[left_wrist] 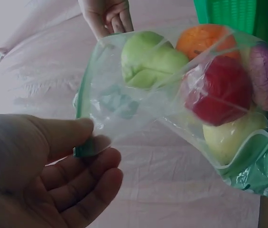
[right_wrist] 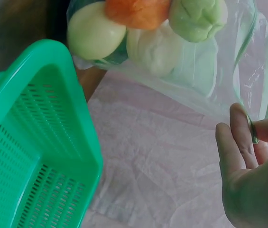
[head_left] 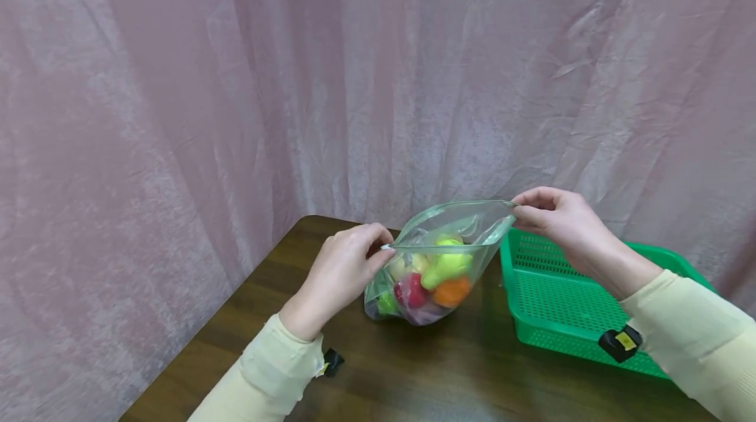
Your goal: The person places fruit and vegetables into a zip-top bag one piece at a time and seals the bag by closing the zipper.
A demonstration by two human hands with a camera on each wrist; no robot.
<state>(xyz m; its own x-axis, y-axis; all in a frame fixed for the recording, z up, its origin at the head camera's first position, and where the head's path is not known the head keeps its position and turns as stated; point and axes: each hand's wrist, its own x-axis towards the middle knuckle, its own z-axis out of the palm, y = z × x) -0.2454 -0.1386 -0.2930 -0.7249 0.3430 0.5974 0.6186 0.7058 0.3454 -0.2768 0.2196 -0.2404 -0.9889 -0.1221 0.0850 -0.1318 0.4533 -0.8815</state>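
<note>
A clear zip bag (head_left: pixel 407 271) with a green rim hangs between both hands, its mouth spread apart. Inside it lie several toy fruits and vegetables: a light green one (head_left: pixel 447 266), an orange one (head_left: pixel 451 292), a red one (head_left: pixel 411 291) and, in the left wrist view, a purple one (left_wrist: pixel 267 76). My left hand (head_left: pixel 348 264) pinches one corner of the rim between thumb and finger, near a small white slider (head_left: pixel 386 247). The opposite corner is pinched by my right hand (head_left: pixel 561 225), raised a little higher and farther right.
A green perforated plastic basket (head_left: pixel 522 317) stands on the brown wooden table (head_left: pixel 413 369), right of the bag and beneath my right forearm. Pinkish curtains (head_left: pixel 378 81) hang behind the table and along its left side.
</note>
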